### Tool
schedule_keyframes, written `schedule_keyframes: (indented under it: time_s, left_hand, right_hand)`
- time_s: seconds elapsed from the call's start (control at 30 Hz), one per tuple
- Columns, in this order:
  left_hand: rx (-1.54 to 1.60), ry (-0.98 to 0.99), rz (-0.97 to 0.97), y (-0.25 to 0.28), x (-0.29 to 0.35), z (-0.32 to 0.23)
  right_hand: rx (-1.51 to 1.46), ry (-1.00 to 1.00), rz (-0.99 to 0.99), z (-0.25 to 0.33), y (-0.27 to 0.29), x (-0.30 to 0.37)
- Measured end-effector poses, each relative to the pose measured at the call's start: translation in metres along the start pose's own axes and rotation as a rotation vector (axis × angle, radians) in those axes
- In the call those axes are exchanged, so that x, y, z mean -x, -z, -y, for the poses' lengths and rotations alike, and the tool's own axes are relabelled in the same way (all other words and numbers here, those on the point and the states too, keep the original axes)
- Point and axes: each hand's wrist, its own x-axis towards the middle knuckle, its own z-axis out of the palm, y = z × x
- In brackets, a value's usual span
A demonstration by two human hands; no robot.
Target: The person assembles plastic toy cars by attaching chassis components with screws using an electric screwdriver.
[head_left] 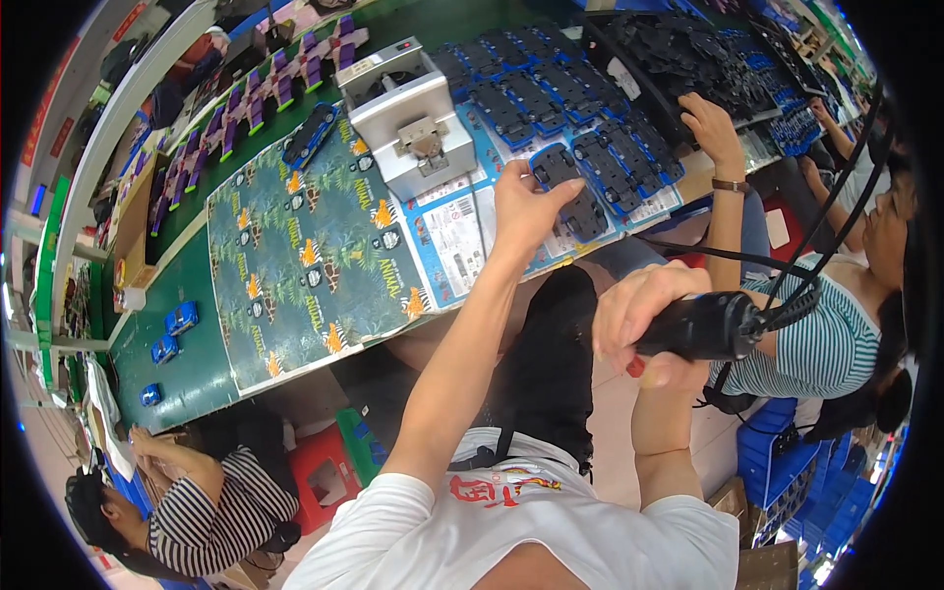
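My left hand (525,212) grips a toy car (580,208) at the table's near edge, fingers on one side and thumb on the other. The car lies wheels up, its black underside showing and a blue body beneath. My right hand (641,313) is wrapped round a black cylindrical power screwdriver (702,327) with cables at its end, held in front of the table and apart from the car. A small red part shows by the fingers. The screwdriver's tip is hidden. Rows of similar upturned toy cars (615,167) lie just beyond my left hand.
A grey-white metal machine (418,152) stands on the table left of the cars. Patterned sheets (315,256) cover the tabletop, with one car (311,135) on them. A co-worker's hand (710,130) reaches in at right, near a tray of black parts (688,59). Another person sits lower left.
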Motion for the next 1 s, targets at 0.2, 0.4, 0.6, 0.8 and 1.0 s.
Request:
schedule_keyframes:
  time_s: [0.2, 0.4, 0.6, 0.8, 1.0]
  left_hand:
    - [0.331, -0.074, -0.152, 0.095, 0.067, -0.026]
    - [0.489, 0.026, -0.25, 0.171, 0.089, -0.028]
    - [0.442, -0.004, -0.221, 0.187, 0.088, -0.018]
    - [0.467, 0.038, -0.151, 0.188, 0.086, -0.019]
    - [0.478, 0.012, -0.095, 0.19, 0.087, -0.018]
  right_hand:
    - [0.028, 0.171, -0.001, 0.001, 0.008, -0.026]
    - [-0.007, 0.39, -0.107, -0.055, -0.012, -0.12]
    - [0.346, 0.413, -0.217, -0.116, -0.03, -0.185]
    - [0.492, 0.288, -0.226, -0.127, -0.046, -0.195]
    - [0.434, 0.009, -0.245, -0.119, -0.058, -0.193]
